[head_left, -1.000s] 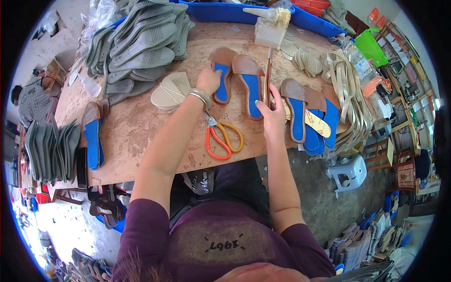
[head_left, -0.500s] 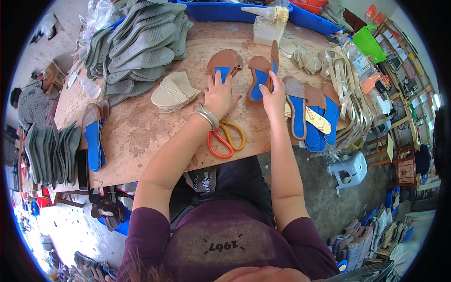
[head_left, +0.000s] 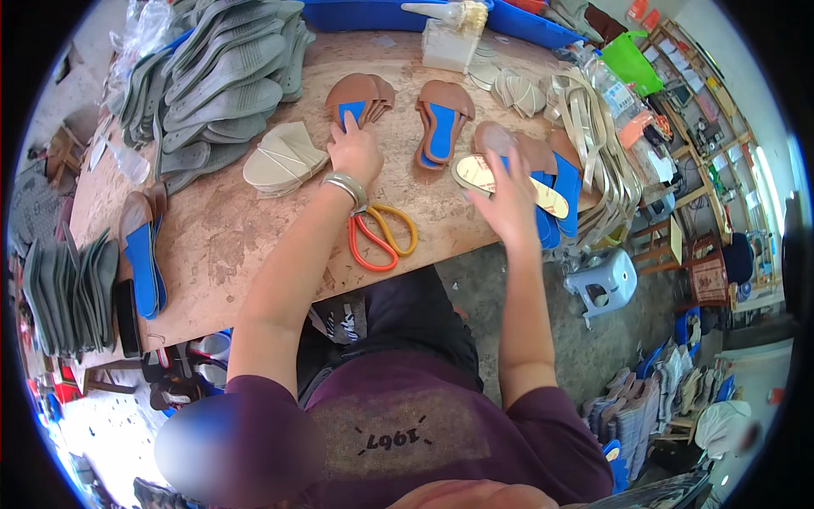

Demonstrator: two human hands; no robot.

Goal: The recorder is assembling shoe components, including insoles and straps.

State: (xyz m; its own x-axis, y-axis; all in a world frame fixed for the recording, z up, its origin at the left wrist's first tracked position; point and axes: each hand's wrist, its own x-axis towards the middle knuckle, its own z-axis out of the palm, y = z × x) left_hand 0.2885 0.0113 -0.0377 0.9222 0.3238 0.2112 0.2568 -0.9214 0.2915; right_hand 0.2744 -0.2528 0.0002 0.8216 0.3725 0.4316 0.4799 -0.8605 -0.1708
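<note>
A fanned stack of brown insoles with blue middles (head_left: 356,92) lies under my left hand (head_left: 354,154). Its fingers are over the blue part, the index stretched along it, and my palm hides the lower end. To the right, my right hand (head_left: 510,204) is blurred, thumb and fingers spread, over a group of similar insoles (head_left: 534,155). A cream insole (head_left: 475,172) lies crosswise under these fingers; the hand covers its middle. Between both hands sits another stack of brown and blue insoles (head_left: 441,127), untouched. Scissors with red and yellow handles (head_left: 373,246) lie below my left wrist.
Grey soles (head_left: 229,85) are heaped at the far left, more grey soles (head_left: 72,288) stand at the near left. Tied cream pieces (head_left: 284,161) lie beside my left hand. A white glue container (head_left: 449,47) is at the back, cream straps (head_left: 589,144) at right.
My right hand has left the middle stack and moved right, over the other insoles. The insole it held upright now lies on the middle stack. The whole view has shifted slightly.
</note>
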